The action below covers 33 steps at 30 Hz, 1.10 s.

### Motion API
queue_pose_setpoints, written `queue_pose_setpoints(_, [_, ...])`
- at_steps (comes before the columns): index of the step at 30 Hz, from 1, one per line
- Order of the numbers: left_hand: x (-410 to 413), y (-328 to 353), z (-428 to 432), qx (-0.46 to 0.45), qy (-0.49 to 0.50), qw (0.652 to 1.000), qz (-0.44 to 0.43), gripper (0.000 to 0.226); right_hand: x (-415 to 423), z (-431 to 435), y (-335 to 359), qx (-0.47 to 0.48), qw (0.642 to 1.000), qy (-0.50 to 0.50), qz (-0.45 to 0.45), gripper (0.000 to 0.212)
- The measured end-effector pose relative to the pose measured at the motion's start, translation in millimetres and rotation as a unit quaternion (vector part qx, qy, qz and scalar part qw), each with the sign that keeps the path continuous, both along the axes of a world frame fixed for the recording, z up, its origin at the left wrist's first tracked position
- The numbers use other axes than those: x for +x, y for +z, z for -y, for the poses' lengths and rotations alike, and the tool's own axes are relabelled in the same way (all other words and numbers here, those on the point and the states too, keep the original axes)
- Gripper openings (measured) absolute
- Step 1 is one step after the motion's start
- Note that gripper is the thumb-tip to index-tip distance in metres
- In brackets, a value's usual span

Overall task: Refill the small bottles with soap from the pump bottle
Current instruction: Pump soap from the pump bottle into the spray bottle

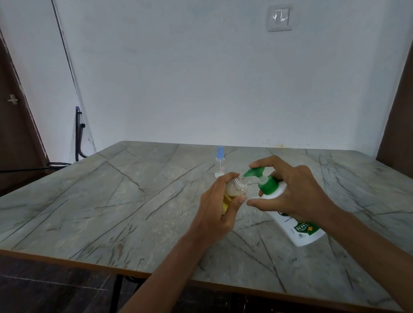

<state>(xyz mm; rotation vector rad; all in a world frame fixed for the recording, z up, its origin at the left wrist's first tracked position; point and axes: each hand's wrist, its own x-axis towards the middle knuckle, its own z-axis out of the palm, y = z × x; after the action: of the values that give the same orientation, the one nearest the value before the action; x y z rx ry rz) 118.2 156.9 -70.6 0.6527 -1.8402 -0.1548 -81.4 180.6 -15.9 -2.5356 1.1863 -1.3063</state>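
Observation:
My left hand (218, 211) grips a small clear bottle (234, 189) with yellowish soap inside, tilted so its open mouth meets the green pump nozzle. The white pump bottle (294, 226) with a green pump head (257, 172) stands tilted on the marble-patterned table (109, 206). My right hand (293, 190) holds it around the neck, with the index finger lying on top of the pump head and the thumb along the bottle's shoulder. A second small clear bottle (219, 161) with a blue spray cap stands upright behind my hands.
The table's near edge runs across the bottom of the view, with dark floor below. A white wall with a light switch (279, 18) rises behind the table. A black metal frame (79, 135) leans at the far left corner.

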Motion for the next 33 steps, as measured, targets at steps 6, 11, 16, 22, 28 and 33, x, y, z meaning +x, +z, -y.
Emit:
queue_pose_setpoints(6, [0.5,-0.7,-1.1,0.004,-0.010,1.000,0.021,0.038,2.0,-3.8,2.1,-0.014,0.999,0.013,0.026,0.057])
queue_pose_setpoints(11, [0.6,-2.3,1.1,0.001,0.005,1.000,0.025,0.039,-0.1,-1.4,2.3,0.014,1.000,0.007,0.003,0.066])
queue_pose_setpoints(16, [-0.3,-0.6,0.9,0.001,0.004,1.000,0.016,0.038,-0.2,-0.4,1.0,0.013,0.999,-0.008,-0.033,0.081])
queue_pose_setpoints(22, [-1.0,-1.3,1.6,-0.001,0.005,1.000,0.011,0.038,-1.8,2.0,-1.5,-0.013,1.000,-0.001,-0.029,0.072])
queue_pose_setpoints(28, [-0.1,-1.0,-0.5,-0.015,-0.002,1.000,0.023,0.039,0.6,-1.0,0.8,-0.032,0.999,0.010,-0.007,0.064])
queue_pose_setpoints(33, [0.3,-2.4,-1.0,-0.007,-0.012,0.999,0.041,0.038,2.3,-4.3,3.8,-0.022,0.999,0.021,0.016,0.058])
